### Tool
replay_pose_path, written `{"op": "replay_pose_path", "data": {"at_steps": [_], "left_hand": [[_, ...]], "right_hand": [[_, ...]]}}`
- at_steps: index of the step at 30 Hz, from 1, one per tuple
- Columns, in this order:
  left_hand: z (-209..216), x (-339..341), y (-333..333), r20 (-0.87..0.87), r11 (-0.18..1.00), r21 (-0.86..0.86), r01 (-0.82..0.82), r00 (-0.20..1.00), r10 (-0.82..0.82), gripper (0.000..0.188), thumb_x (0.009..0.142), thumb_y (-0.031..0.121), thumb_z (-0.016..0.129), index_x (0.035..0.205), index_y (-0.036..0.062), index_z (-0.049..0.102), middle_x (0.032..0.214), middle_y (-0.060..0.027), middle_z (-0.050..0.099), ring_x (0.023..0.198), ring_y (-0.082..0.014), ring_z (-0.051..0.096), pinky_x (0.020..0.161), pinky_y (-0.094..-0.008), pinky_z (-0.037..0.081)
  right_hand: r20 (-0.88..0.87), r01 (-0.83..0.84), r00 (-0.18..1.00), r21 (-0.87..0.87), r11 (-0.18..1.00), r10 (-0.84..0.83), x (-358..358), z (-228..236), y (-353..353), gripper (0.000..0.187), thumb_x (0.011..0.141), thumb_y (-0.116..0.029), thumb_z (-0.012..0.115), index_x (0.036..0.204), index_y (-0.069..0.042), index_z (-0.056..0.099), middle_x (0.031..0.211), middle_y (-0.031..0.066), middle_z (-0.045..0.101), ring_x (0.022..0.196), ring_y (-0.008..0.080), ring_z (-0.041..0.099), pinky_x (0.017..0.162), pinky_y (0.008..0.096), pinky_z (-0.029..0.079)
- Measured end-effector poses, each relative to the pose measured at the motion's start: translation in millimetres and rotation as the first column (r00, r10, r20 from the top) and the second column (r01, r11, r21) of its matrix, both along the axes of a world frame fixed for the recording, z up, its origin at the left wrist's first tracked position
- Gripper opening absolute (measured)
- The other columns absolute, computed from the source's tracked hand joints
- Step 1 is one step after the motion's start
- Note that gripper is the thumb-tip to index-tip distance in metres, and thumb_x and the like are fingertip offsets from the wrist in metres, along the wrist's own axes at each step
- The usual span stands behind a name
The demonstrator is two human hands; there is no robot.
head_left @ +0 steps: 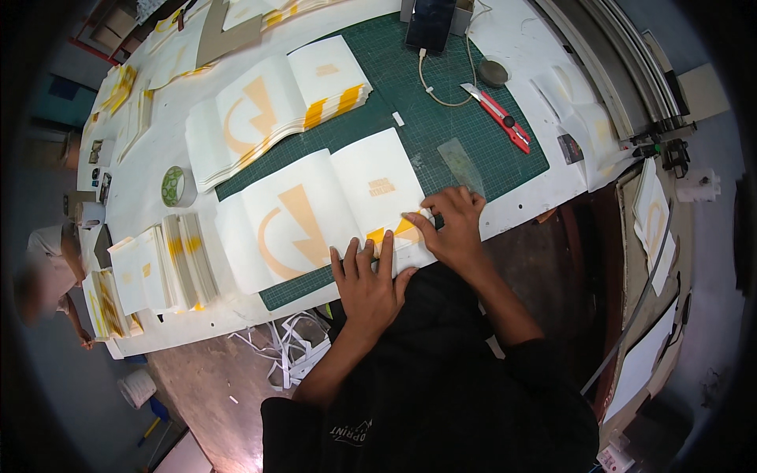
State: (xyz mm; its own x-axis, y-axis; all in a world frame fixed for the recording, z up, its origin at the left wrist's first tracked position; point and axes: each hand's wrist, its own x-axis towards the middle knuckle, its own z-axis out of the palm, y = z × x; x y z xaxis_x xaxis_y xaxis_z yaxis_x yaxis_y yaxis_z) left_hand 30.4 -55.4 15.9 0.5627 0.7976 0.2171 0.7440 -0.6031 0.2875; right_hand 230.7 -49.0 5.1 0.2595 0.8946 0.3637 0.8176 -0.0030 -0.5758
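A cluttered workshop seen from above

A long white-topped worktable stood on a bare brown concrete floor (littered with white paper strips), dim at the edges.

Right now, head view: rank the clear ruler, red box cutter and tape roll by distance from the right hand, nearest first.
From the right hand:
1. Clear ruler, just above the hand on the green cutting mat.
2. Red box cutter, farther up and to the right on the mat.
3. Tape roll, far off to the left on the white tabletop, beyond the open sheets.
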Motion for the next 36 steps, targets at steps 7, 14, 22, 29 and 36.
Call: {"op": "replay_pose_path", "data": {"at_steps": [7, 14, 22, 29, 36], "left_hand": [[4.1, 0.6, 3.9, -0.007, 0.999, 0.035, 0.0, 1.0, 0.0, 0.063, 0.093, 0.045, 0.075, 0.144, 0.0105, 0.061, 0.12, -0.0206, 0.059, 0.125, -0.0407, 0.052, 0.115, -0.067, 0.03], [28.4, 3.2, 48.8, 0.114, 0.995, -0.015, 0.094, 0.989, -0.092, 0.017, 0.091, 0.02, 0.077, 0.105, 0.0112, 0.081, 0.109, -0.0085, 0.062, 0.111, -0.031, 0.056, 0.103, -0.0522, 0.037], [37.6, 0.2, 103.4, 0.143, 0.912, -0.295, 0.285, 0.957, -0.253, 0.01, 0.083, 0.013, 0.081, 0.093, 0.0136, 0.083, 0.102, -0.006, 0.066, 0.104, -0.0255, 0.059, 0.096, -0.0418, 0.042], [33.6, 2.6, 109.9, 0.133, 0.894, -0.342, 0.289, 0.957, -0.259, 0.011, 0.08, 0.011, 0.083, 0.09, 0.0149, 0.082, 0.097, -0.0027, 0.066, 0.1, -0.0248, 0.06, 0.092, -0.0403, 0.043], [44.8, 7.7, 120.2, 0.113, 0.873, -0.421, 0.248, 0.969, -0.221, 0.017, 0.079, 0.017, 0.087, 0.092, 0.0141, 0.077, 0.09, -0.0031, 0.071, 0.092, -0.0251, 0.065, 0.086, -0.0382, 0.046]], "right_hand": [[0.125, 0.214, 0.97, -0.05, 0.975, -0.207, 33.8, -3.9, -10.9, 0.033, 0.085, -0.033, 0.085, 0.1, -0.008, 0.07, 0.098, 0.0068, 0.064, 0.1, 0.0269, 0.057, 0.091, 0.0499, 0.033], [0.175, 0.384, 0.917, -0.147, 0.911, -0.358, 55.7, 9.3, 24.2, 0.039, 0.089, -0.031, 0.082, 0.108, -0.001, 0.066, 0.103, 0.0164, 0.062, 0.102, 0.0334, 0.058, 0.093, 0.0525, 0.036], [-0.467, 0.204, 0.847, -0.159, 0.966, -0.255, 8.3, 29.6, -19.9, 0.04, 0.096, -0.013, 0.071, 0.131, 0.0, 0.057, 0.085, 0.0197, 0.072, 0.073, 0.0371, 0.074, 0.067, 0.0424, 0.057], [-0.357, 0.169, 0.904, -0.205, 0.964, -0.235, -42.6, 18.7, -36.7, 0.035, 0.096, -0.011, 0.07, 0.129, -0.001, 0.063, 0.087, 0.0248, 0.074, 0.077, 0.0406, 0.076, 0.067, 0.0431, 0.06], [-0.422, 0.312, 0.856, -0.04, 0.949, -0.299, -4.1, 19.5, -47.2, 0.028, 0.095, -0.006, 0.073, 0.12, 0.004, 0.068, 0.058, 0.0016, 0.056, 0.052, 0.0019, 0.048, 0.047, 0.0244, 0.036]]}}
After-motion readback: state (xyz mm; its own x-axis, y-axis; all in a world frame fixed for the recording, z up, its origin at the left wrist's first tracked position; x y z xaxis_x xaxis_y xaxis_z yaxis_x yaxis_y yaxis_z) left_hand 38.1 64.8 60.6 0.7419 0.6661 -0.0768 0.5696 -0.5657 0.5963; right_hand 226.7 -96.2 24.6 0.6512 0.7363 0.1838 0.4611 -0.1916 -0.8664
